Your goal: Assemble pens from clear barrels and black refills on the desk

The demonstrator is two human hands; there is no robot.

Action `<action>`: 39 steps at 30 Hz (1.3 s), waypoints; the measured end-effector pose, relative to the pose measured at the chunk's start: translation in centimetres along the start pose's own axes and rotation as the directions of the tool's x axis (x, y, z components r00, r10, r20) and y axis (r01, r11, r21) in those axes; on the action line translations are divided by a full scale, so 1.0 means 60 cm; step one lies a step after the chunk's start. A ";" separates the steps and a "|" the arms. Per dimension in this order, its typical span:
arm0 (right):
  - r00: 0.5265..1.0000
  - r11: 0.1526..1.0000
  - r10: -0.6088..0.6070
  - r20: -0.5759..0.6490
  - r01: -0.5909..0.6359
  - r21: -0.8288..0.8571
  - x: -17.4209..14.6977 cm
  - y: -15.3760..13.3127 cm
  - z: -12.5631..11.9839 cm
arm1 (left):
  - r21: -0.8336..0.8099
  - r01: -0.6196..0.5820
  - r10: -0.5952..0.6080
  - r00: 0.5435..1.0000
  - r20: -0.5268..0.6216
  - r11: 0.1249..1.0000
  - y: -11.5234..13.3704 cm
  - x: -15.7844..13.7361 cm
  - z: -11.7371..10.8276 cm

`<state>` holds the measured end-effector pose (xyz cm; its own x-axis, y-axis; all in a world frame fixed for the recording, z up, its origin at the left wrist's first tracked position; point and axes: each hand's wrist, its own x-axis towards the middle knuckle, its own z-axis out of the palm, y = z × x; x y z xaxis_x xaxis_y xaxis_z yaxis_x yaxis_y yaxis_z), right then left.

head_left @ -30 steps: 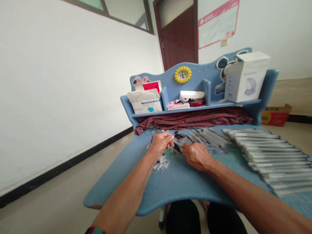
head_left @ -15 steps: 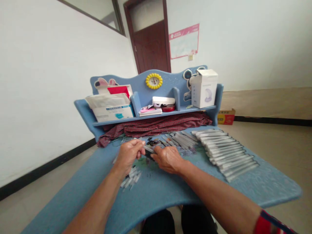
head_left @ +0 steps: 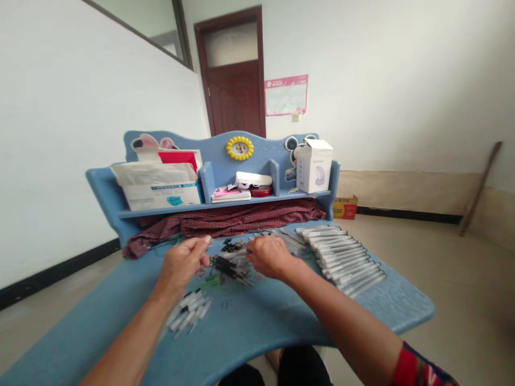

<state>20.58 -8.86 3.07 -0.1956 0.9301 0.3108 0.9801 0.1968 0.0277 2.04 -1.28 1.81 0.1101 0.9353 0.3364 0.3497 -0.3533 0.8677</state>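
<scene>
My left hand [head_left: 185,262] is closed in a pinch above the left side of the table; what its fingertips hold, if anything, is too small to make out. Beside it lies a bunch of dark, thin pen refills [head_left: 230,269]. My right hand [head_left: 270,257] reaches over the loose parts with its fingers bent together, their tips partly hidden. Small black pieces [head_left: 233,245] lie between the hands. Past my right hand are clear pen tubes [head_left: 293,240]. Nearer me, left of centre, is a group of short whitish pieces [head_left: 191,312], some with black ends.
A row of pens [head_left: 346,260] covers the right part of the blue table [head_left: 257,321]. Behind the parts lies a checked cloth [head_left: 225,220], under a shelf [head_left: 181,209] holding a mask box [head_left: 161,195], booklets [head_left: 231,197] and a white box [head_left: 316,167].
My hands have moved apart; before, they met around a slim pale piece above the dark refills. My right hand now is over the loose parts. The camera view has turned right and up.
</scene>
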 end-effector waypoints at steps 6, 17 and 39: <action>0.990 0.991 0.071 0.120 -0.057 -0.121 -0.009 0.073 -0.057 | 0.173 -0.090 0.098 0.995 -0.037 0.981 -0.001 0.004 -0.015; 0.914 0.918 0.317 0.253 -0.229 -0.323 -0.115 0.289 -0.056 | 0.197 -0.128 0.129 0.992 0.007 0.972 -0.003 -0.001 -0.016; 0.973 0.985 0.085 0.215 -0.050 -0.163 -0.051 0.109 -0.012 | 0.220 -0.091 0.090 0.996 0.014 0.971 -0.010 -0.002 -0.026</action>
<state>27.61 -10.63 3.00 -0.1148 0.9883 0.1002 0.9813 0.0971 0.1665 0.36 -1.22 1.79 0.1543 0.9000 0.4077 0.5344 -0.4231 0.7317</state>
